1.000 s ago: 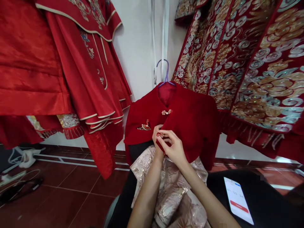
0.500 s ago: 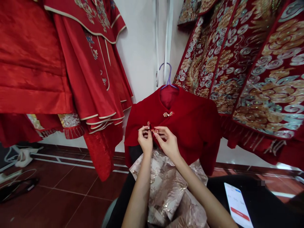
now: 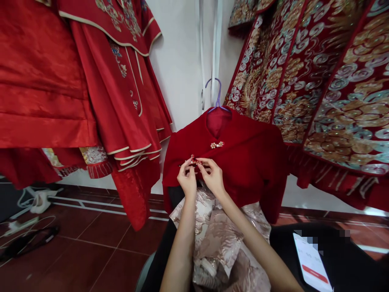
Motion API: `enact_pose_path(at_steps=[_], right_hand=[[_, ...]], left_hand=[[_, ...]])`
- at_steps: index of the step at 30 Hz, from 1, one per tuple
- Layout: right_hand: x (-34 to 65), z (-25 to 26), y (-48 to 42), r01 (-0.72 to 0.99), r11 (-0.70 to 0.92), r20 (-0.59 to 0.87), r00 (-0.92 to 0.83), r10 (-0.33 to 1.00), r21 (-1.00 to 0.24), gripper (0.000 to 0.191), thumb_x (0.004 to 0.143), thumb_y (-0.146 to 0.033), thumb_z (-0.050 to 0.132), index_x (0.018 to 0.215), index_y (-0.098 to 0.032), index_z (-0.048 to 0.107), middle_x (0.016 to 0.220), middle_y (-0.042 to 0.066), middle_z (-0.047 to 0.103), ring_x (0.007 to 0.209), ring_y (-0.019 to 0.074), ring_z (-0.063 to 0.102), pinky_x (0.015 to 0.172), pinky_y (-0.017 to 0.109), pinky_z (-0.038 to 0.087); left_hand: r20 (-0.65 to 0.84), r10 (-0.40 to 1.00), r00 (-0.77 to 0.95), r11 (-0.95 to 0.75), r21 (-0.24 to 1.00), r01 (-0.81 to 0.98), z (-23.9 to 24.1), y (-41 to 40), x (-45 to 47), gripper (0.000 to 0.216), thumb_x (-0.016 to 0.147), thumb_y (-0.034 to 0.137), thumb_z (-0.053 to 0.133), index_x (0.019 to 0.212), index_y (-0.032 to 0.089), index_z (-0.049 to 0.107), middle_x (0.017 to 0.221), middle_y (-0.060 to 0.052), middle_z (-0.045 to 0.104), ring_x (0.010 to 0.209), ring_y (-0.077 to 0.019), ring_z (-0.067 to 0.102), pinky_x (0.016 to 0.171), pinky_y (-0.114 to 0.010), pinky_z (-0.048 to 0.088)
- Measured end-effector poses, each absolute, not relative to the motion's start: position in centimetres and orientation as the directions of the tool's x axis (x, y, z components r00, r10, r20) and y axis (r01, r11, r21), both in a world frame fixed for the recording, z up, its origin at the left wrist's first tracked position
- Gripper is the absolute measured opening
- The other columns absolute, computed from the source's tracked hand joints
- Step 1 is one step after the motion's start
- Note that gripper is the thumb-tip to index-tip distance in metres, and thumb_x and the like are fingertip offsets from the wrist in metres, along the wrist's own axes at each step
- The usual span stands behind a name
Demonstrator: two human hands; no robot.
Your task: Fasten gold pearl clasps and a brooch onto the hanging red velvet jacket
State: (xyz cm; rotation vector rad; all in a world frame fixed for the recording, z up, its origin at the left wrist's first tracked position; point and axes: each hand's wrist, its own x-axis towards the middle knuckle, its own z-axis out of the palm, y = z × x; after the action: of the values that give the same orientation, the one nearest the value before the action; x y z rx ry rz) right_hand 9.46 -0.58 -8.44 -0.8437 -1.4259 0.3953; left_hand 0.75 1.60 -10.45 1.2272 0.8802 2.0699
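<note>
A dark red jacket (image 3: 240, 158) hangs in front of me on a purple hanger (image 3: 218, 97). Its neck is closed by a beaded gold-and-red frog button (image 3: 217, 144). Lower on the jacket's front, a second beaded frog button (image 3: 195, 161) lies between my hands. My left hand (image 3: 187, 180) pinches its left part with thumb and fingertips. My right hand (image 3: 212, 175) pinches its right part. The two parts are very near each other; the fingers hide whether they are joined. Beneath my forearms is shiny pale pink fabric (image 3: 217, 239).
Red garments with cream piping (image 3: 118, 93) hang on the left, and heavily embroidered ones (image 3: 322, 93) on the right. A lit phone (image 3: 313, 261) lies on the black surface at right. White shoes (image 3: 41, 201) and cables stand on the tiled floor (image 3: 91, 247) at left.
My right hand has moved slightly left and up, bringing its part of the lower frog button closer to my left hand's. The camera view has shifted a little.
</note>
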Motion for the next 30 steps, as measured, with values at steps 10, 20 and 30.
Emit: enact_pose_path(at_steps=[10,20,30], right_hand=[[9.6,-8.2,-0.9,0.278,0.674,0.721,0.121,0.682,-0.685,0.023,0.090,-0.028,0.051,0.105,-0.023,0.067,0.107,0.007,0.065,0.090,0.0178,0.065,0.071,0.028,0.057],[9.5,-8.2,-1.2,0.322,0.673,0.734,0.123,0.668,-0.666,0.026,0.092,-0.028,0.049,0.109,-0.022,0.067,0.110,0.008,0.064,0.092,0.0182,0.064,0.070,0.028,0.058],[9.3,-8.1,-0.1,0.358,0.670,0.751,0.167,0.639,-0.650,0.025,0.091,-0.034,0.053,0.103,-0.019,0.069,0.100,0.007,0.066,0.085,0.0159,0.064,0.065,0.024,0.056]], left_hand=[[0.554,0.735,-0.391,-0.633,0.767,-0.105,-10.7,1.5,0.8,0.034,0.082,0.030,0.060,0.111,0.016,0.067,0.113,-0.012,0.069,0.091,-0.0190,0.068,0.069,-0.026,0.057],[0.567,0.729,-0.383,-0.639,0.765,-0.084,-10.4,1.2,1.0,0.034,0.081,0.032,0.064,0.111,0.015,0.068,0.113,-0.012,0.070,0.094,-0.0194,0.068,0.076,-0.027,0.056],[0.548,0.720,-0.426,-0.626,0.778,-0.057,-10.6,1.7,1.1,0.031,0.081,0.036,0.065,0.102,0.014,0.071,0.100,-0.011,0.073,0.083,-0.0175,0.068,0.070,-0.026,0.055]])
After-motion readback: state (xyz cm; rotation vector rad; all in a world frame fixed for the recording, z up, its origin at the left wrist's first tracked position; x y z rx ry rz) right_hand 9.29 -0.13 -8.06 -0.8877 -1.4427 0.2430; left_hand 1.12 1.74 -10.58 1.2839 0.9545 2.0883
